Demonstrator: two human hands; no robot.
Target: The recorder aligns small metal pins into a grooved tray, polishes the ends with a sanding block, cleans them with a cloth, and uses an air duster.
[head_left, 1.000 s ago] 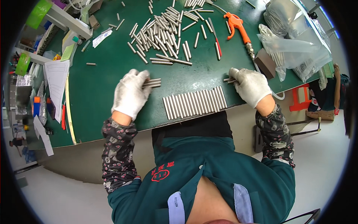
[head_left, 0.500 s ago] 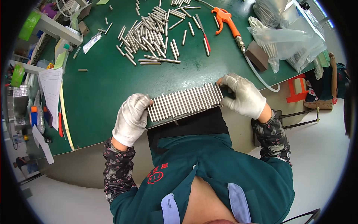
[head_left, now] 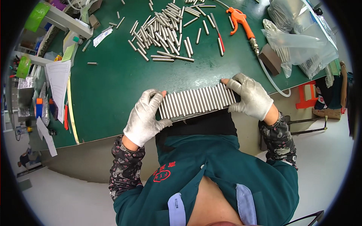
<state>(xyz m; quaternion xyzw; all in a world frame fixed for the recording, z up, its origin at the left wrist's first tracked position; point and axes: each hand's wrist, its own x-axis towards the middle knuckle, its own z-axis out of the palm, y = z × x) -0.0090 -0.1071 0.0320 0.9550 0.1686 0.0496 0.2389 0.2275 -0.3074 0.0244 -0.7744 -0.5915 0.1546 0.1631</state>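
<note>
A row of smooth steel pins [head_left: 198, 99] lies side by side at the table's front edge, on a dark flat support that shows only as a thin strip below them. My left hand [head_left: 143, 118], in a white glove with a bare fingertip, grips the row's left end, fingers at the far side and thumb at the near side. At the right end my right hand [head_left: 252, 98], gloved in a greyer white, clasps the row between fingers and thumb. Farther back on the green table [head_left: 109, 98] is a heap of loose steel pins [head_left: 162, 32].
An orange air blow gun [head_left: 241, 23] with a pale hose lies at the back right. Near it are a red-handled thin tool [head_left: 221, 42], a brown block [head_left: 270, 59] and clear plastic bags [head_left: 301, 41]. Papers [head_left: 58, 86] hang at the left edge; a red stool [head_left: 306, 95] stands beyond the right.
My left hand has spread its grip, its thumb now along the row's near side. My right hand has shifted its fingers slightly at its end. The whole view has shifted a little.
</note>
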